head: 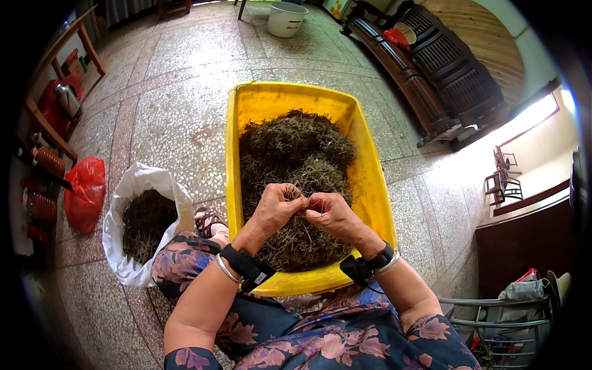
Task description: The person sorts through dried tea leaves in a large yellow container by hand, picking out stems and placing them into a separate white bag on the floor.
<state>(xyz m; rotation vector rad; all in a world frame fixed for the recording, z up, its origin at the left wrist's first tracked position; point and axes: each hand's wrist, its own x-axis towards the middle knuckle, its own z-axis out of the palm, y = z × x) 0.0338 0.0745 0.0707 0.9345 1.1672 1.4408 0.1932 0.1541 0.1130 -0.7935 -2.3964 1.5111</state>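
Observation:
A yellow plastic tub [370, 185] stands right before me, heaped with a tangled mass of dried, twiggy plant material [296, 138]. Over the heap, my left hand [276, 203] pinches a few thin dried stems [290, 193] between thumb and fingers. My right hand [329, 213] meets it, thumb and fingertips closed on thin stems at nearly the same spot. The fingertips of both hands almost touch, and the fingers partly hide what they hold. Left of the tub, a white woven sack [181, 196] with its rim rolled open holds more dark dried plant material [150, 222].
Beside the sack lies a red plastic bag [85, 194]. A thermos flask [69, 102] stands near a wooden frame [90, 48] at the left. A dark wooden bench [407, 83] is at the far right, and a white bucket [286, 19] sits beyond the tub. A metal rack [499, 323] is at the lower right.

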